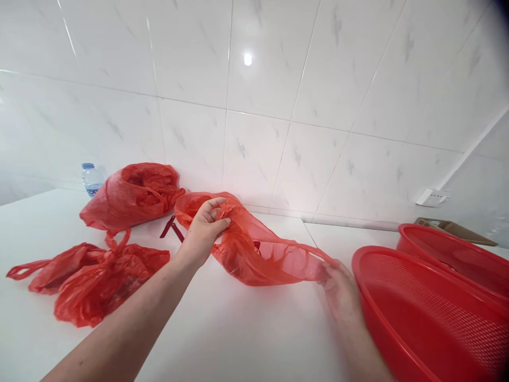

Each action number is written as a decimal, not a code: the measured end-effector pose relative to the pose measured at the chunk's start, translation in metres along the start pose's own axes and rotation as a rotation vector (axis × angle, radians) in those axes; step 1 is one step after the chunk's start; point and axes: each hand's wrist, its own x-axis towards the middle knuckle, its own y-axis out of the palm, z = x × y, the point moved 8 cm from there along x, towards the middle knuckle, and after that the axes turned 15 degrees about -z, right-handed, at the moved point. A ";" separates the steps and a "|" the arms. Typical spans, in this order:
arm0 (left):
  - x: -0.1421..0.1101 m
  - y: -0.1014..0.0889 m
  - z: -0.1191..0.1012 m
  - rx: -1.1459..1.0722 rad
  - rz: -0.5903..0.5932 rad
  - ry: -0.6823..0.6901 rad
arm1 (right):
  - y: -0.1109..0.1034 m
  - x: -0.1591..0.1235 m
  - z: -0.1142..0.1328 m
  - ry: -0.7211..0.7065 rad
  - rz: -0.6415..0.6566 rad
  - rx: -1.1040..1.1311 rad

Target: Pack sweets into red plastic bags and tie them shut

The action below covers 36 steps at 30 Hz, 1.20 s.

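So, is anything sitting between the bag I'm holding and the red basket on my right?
Only your right hand, which holds the end of the red bag right beside the basket. No other object shows between the bag and the basket's rim.

The scene is viewed through a single camera worn on the person's head, placed above and behind the hands and directed forward and down across a white countertop point(238, 339) toward a tiled wall point(191, 53). The left hand point(202, 231) and right hand point(342, 289) are framed close up in the lower half, with a red plastic bag point(246, 265) held between them, while the wall is taken in farther off above.
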 end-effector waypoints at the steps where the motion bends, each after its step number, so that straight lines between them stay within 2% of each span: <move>1: -0.001 0.001 -0.006 0.013 0.006 0.026 | 0.002 -0.003 0.008 0.001 0.017 0.039; 4: -0.002 -0.002 -0.011 0.096 0.009 0.026 | 0.005 -0.012 0.026 -0.029 0.033 0.042; 7: -0.004 -0.001 -0.011 0.160 0.044 0.016 | 0.009 -0.016 0.044 -0.145 -0.023 -0.144; 10: -0.011 0.012 -0.022 0.199 0.141 0.063 | 0.017 -0.018 0.073 -0.324 -0.140 -0.290; 13: -0.017 0.028 -0.037 0.284 0.223 0.135 | 0.033 -0.021 0.104 -0.446 -0.195 -0.258; 16: -0.020 0.037 -0.051 0.494 0.244 0.250 | 0.053 -0.020 0.118 -0.390 -0.138 -0.046; 20: -0.023 0.038 -0.075 0.837 0.157 0.466 | 0.076 -0.016 0.111 -0.187 -0.039 0.280; 22: -0.023 0.036 -0.084 0.873 0.107 0.449 | 0.081 -0.016 0.104 -0.125 -0.055 0.340; 25: -0.024 0.040 -0.087 0.708 0.114 0.253 | 0.089 -0.024 0.100 -0.056 -0.047 0.335; 28: -0.030 0.056 -0.086 0.519 0.186 0.142 | 0.096 -0.041 0.107 -0.026 0.025 0.273; 31: -0.039 0.073 -0.084 0.462 0.246 0.190 | 0.103 -0.064 0.120 -0.059 0.138 0.108; 33: -0.049 0.084 -0.082 0.430 0.304 0.238 | 0.112 -0.081 0.122 -0.064 0.261 -0.048; 36: -0.067 0.102 -0.076 0.387 0.450 0.255 | 0.130 -0.105 0.119 -0.065 0.518 -0.197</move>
